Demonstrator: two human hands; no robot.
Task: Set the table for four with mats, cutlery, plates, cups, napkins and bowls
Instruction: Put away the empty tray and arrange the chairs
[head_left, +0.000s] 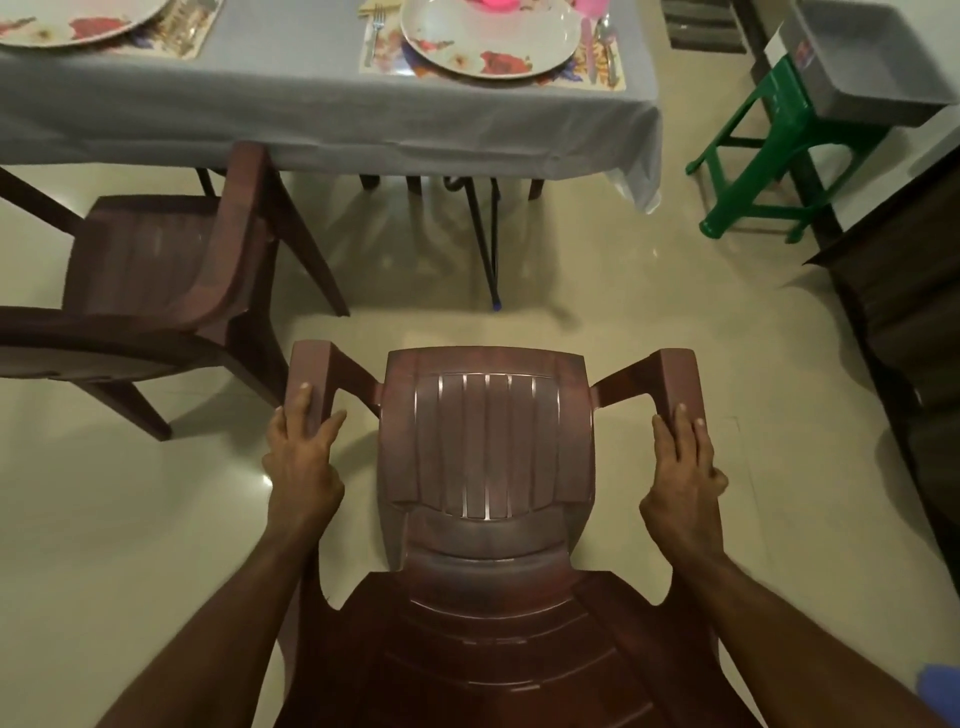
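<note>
hands: left hand (304, 457) and right hand (683, 467) clamp the chair (485, 447) arms
table (332, 119): straight ahead of fingertips, both equally near

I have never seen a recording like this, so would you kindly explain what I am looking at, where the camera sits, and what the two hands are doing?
No machine here: a person wears a wide-angle camera on the head, looking forward and down, so their own arms reach in from the bottom edge. This is the only view.

The left hand and the right hand each grip an armrest of a brown plastic armchair, seen from behind its backrest and facing the table.

Ahead stands a table under a grey tablecloth. On it is a place setting: a patterned mat bearing a floral plate, with a fork to its left and more cutlery to its right. Something pink sits on the plate, cut off by the frame. Another floral plate shows at the top left.

A second brown chair stands on the left, a green stool on the right.
</note>
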